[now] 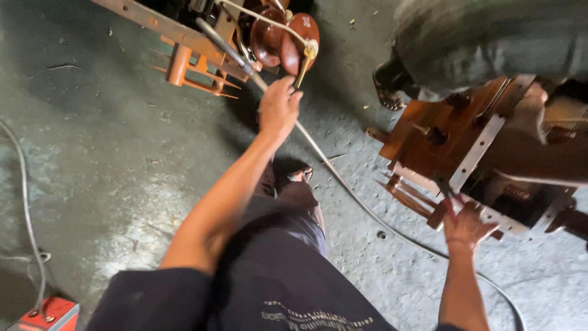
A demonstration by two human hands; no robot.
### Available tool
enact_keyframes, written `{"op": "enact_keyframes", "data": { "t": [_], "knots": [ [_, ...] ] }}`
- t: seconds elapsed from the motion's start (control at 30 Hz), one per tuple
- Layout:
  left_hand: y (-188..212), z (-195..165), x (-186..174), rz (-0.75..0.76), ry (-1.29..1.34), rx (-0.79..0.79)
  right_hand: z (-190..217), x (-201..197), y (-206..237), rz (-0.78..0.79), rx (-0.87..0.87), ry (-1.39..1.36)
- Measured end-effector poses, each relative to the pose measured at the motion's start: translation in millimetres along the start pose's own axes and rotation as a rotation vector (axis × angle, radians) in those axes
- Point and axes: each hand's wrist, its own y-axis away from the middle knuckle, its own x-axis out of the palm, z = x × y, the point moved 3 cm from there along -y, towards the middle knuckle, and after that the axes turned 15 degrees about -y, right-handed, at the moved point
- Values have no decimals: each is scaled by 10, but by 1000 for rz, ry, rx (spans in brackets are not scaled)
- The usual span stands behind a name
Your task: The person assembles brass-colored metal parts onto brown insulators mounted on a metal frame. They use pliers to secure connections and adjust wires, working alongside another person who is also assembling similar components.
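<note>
Red box (52, 314) sitting at near left corner, grey cord (27, 208) trailing over open concrete floor (110, 159). Right hand (467, 225) resting with fingers spread on edge of brown metal assembly (465, 144), crowding right side. Hose (343, 181) snaking across floor between. Further out, left hand (278, 109) closing around hose just below orange frame (184, 46) and brown insulator discs (285, 40).

Cable (343, 184) on floor (110, 135) between frames

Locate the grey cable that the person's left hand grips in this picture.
In the head view the grey cable runs diagonally from the orange frame at top left, through the left hand, down across the concrete floor toward the lower right.
</note>
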Motion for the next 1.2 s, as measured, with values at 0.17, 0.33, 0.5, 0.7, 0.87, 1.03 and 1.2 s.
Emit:
{"op": "enact_keyframes", "data": {
  "t": [0.17,0.33,0.5,0.7,0.87,1.03,1.2],
  "knots": [
    [-589,-257,628,-28,-62,-361,438,248,854,65,349,-784],
    [-747,-231,737,-38,-83,-511,1410,578,1438,206,643,-1472],
    [-841,-206,499,100,-88,-423,2063,277,1387,372,533,-1468],
    [-874,-95,-178,-68,356,1,3000,-509,1040,564,89,-1730],
    [-953,289,-443,661,888,-296,3783,-1329,17,410,-398,-1027],
    [-1007,439,-628,743,982,-208,4519,-2025,-839,244,-889,-509],
    [-1054,561,-691,876,823,-262,5003,-2167,-1109,424,-1024,-362]
  ]
}}
